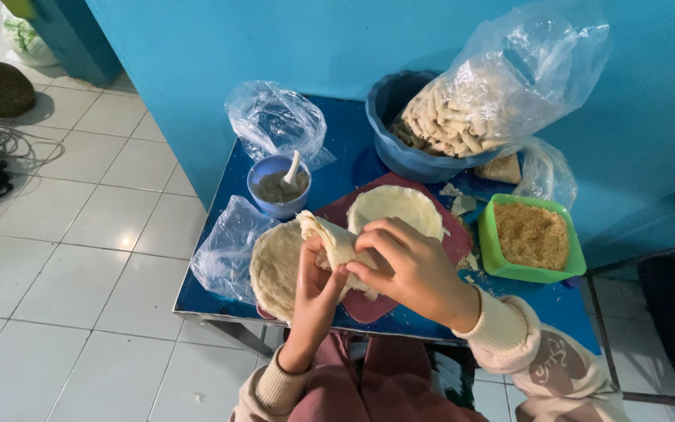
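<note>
while both hands meet above the front edge of a small blue table (pixel 337 184), they grasp one thin pale wrapper (pixel 336 244) that is partly folded over itself. the left hand (pixel 316 293) comes up from below with fingers closed on the wrapper's lower side, and the right hand (pixel 409 266) pinches its upper fold from the right. the wrapper is lifted just above a stack of round wrappers (pixel 275 270) lying near the table's front left corner. beside that stack, toward the middle, a single round wrapper (pixel 396 207) lies flat on a dark red cutting board (pixel 455 242). a small blue bowl of grey paste (pixel 279 186) with a white spoon (pixel 293 166) stands behind the stack. a crumpled clear plastic bag (pixel 228 250) hangs over the left edge, and another (pixel 275 119) sits at the back left corner. a large blue bowl (pixel 400 152) at the back edge holds a clear bag full of pale rolled sticks (pixel 470 109). a green tub of brown crumbs (pixel 531 234) stands near the right edge.
</note>
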